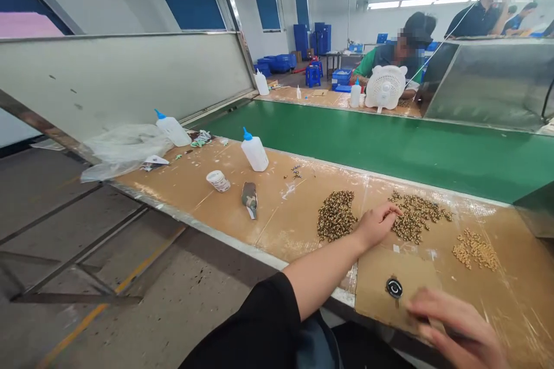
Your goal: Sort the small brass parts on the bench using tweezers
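My left hand [375, 223] reaches onto the cardboard-covered bench [182, 187], fingers curled at the left edge of a pile of small brass parts [418, 216]. A denser pile of the same brass parts [335, 216] lies just left of that hand. A paler, smaller pile [476, 249] sits to the right. My right hand [459, 328] is blurred near the bench's front edge, beside a small black round piece [394, 287]; whether it holds anything is unclear.
Two white squeeze bottles with blue caps [254, 151] [172, 128], a tape roll [219, 180], a small scoop [250, 198] and a plastic bag [123, 150] lie to the left. A green conveyor belt [389, 147] runs behind. A person sits across by a white fan [385, 86].
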`<state>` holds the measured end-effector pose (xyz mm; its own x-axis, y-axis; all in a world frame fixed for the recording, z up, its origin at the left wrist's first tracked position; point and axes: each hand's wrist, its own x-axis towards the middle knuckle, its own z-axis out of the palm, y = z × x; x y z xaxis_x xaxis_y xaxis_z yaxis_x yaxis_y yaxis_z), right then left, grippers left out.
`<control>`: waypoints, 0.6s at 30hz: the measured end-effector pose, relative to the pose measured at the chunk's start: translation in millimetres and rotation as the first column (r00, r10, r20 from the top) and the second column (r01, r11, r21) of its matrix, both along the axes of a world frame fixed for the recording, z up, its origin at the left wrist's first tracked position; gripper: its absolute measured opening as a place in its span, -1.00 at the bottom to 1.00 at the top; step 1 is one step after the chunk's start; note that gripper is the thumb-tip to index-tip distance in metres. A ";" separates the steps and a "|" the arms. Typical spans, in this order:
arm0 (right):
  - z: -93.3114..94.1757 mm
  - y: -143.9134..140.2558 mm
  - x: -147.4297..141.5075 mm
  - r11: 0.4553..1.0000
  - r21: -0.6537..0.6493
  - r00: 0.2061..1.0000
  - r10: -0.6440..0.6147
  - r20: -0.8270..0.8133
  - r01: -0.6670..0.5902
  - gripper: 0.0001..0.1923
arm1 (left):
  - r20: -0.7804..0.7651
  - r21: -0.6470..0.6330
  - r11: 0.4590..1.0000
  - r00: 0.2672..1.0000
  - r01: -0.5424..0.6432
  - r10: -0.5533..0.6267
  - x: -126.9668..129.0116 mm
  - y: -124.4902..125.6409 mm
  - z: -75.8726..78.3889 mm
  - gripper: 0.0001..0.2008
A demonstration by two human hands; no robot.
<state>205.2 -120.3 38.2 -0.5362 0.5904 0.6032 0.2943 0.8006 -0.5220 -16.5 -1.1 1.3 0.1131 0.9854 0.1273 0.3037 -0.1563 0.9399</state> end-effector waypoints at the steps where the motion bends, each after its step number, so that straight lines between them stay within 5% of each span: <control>1: 3.9 4.5 -19.3 0.999 0.048 1.000 0.002 -0.010 -0.001 -0.75 | -0.037 0.001 1.000 0.999 0.012 -0.012 -0.1 1.0 0.1 -0.70; 7: 1.4 11.3 -93.0 0.970 -0.008 0.969 0.242 -0.046 -0.243 -0.75 | -0.113 0.046 0.997 0.992 0.061 -0.055 0.3 8.1 -2.9 -0.71; 18: -9.8 6.3 -110.8 0.970 -0.049 0.971 0.241 0.009 -0.240 -0.79 | -0.100 0.044 0.993 0.989 0.113 -0.109 1.8 6.8 6.6 -0.68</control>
